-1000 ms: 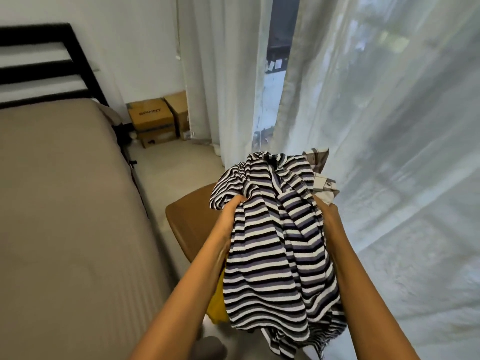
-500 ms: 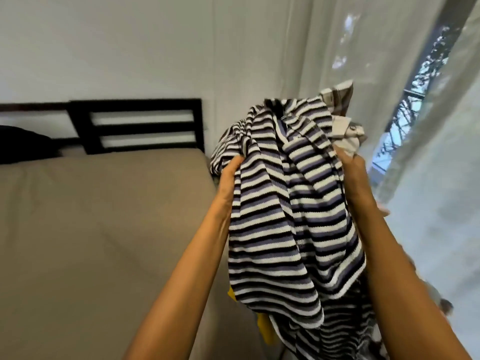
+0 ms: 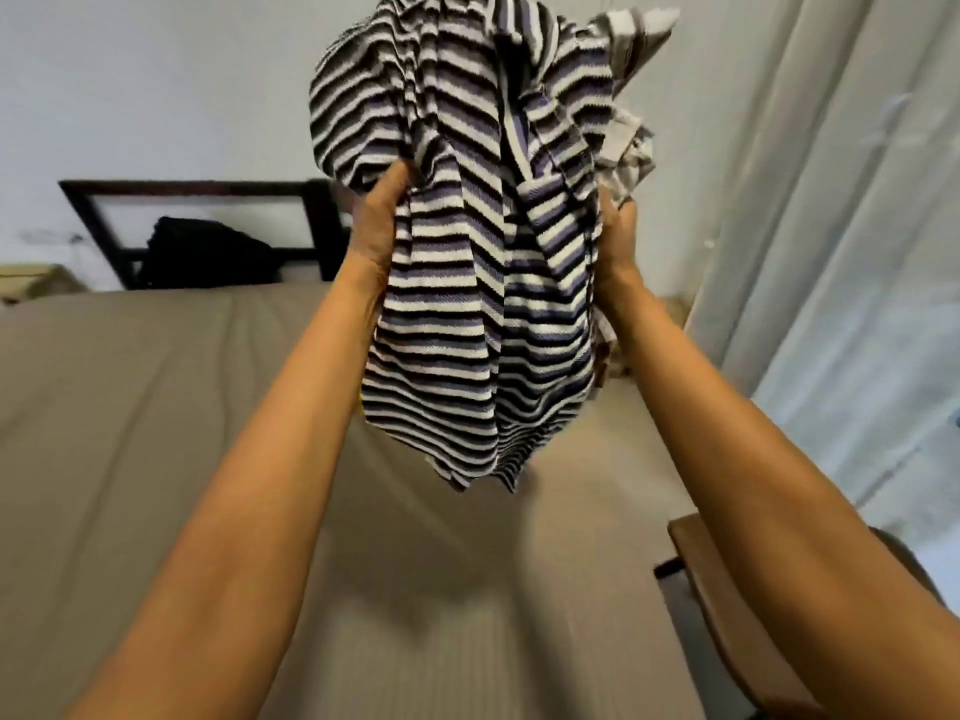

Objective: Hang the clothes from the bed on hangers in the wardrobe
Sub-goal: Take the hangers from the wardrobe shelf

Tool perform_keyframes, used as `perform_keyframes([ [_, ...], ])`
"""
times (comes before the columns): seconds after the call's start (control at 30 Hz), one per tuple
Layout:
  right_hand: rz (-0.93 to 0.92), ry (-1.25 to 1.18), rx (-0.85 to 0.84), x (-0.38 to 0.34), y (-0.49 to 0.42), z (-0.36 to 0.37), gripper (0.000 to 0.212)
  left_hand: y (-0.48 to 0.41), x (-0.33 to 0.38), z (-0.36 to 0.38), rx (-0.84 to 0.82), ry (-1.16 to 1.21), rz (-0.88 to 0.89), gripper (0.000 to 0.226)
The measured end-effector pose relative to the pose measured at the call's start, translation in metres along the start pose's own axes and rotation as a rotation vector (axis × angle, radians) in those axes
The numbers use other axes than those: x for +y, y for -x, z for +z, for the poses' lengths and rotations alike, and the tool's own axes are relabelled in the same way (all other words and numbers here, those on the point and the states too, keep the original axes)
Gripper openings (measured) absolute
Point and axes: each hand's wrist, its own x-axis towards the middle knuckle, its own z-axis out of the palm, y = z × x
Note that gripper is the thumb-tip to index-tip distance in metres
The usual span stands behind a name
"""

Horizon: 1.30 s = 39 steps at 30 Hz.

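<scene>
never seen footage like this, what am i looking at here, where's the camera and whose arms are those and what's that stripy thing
No machine here. The camera sits on a person's head, looking forward and down, so the two bare arms reaching in from below are that person's own. It is the only view. The left hand and the right hand grip a bundle of clothes from either side, held up in the air. Its front is a knit top striped black, white and purple; a pale checked cloth pokes out at the upper right. Below lies a bed with a tan cover, a dark headboard and something black at its head. Sheer curtains hang on the right.
</scene>
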Motion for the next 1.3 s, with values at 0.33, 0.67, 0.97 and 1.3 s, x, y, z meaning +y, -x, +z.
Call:
perform_keyframes([
  [0.33, 0.320, 0.966, -0.532, 0.279, 0.121, -0.024, 0.114, 0.087, -0.248, -0.143, -0.011, -1.141, -0.608, 0.105],
  [0.67, 0.521, 1.491, -1.138, 0.404, 0.206, -0.053, 0.076, 0.151, -0.385, -0.194, -0.509, -1.459, -0.856, 0.079],
  [0.97, 0.398, 1.195, -0.832, 0.286, 0.209, -0.056, 0.067, 0.153, -0.310, -0.132, -0.478, -1.487, -0.581, 0.067],
  [1.3, 0.223, 1.238, -0.300, 0.010, 0.249, -0.154, 0.035, 0.202, -0.175, 0.087, -0.774, -1.142, -0.026, 0.029],
])
